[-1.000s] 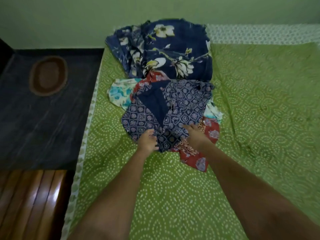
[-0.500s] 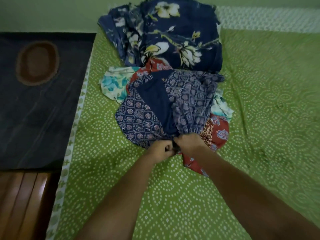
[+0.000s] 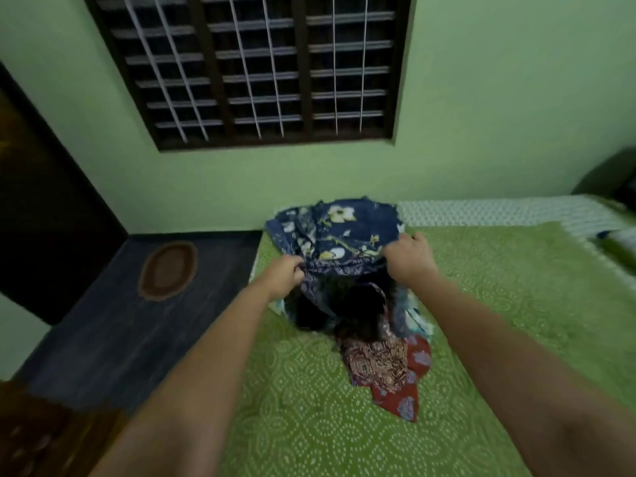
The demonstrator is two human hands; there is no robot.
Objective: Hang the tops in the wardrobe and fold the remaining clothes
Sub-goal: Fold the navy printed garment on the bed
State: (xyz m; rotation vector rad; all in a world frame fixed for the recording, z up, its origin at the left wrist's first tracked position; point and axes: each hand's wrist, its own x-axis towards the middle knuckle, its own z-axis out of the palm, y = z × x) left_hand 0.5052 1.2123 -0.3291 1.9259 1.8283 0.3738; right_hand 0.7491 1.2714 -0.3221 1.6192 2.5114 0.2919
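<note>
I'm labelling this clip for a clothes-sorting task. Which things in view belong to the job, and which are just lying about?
Part of the job:
- blue patterned garment, lifted by left hand and right hand
- navy floral garment
- red patterned garment
- teal-and-white garment

Just there:
- green bedspread, under the pile
- oval floor mat
- barred window

Head view: 2 hands raise a navy block-print garment [image 3: 339, 280] above the green bedspread [image 3: 499, 304]. Left hand [image 3: 285, 275] and right hand [image 3: 407, 258] each grip its upper edge, fingers curled round the cloth. Behind it lies a navy floral garment [image 3: 339, 227]. A red patterned garment [image 3: 392, 370] lies below. A barred window [image 3: 254, 67] sits in the green wall.
</note>
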